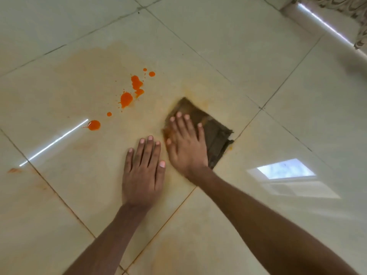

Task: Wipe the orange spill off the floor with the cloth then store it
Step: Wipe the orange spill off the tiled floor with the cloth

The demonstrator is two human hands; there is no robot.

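Observation:
Bright orange spill drops (126, 99) lie scattered on the pale tiled floor (218, 46), left of centre, with a faint orange smear spreading around them. A folded brown cloth (213, 133) lies flat on the floor to the right of the drops, stained orange along its edges. My right hand (185, 143) presses flat on the cloth's left half, fingers spread. My left hand (144, 171) rests palm down on the bare tile just left of the cloth, holding nothing.
A patterned curtain (357, 20) hangs at the top right above a white baseboard (321, 28). Window light reflects on the tiles at the lower right. A small orange smudge (14, 170) marks the floor at the far left.

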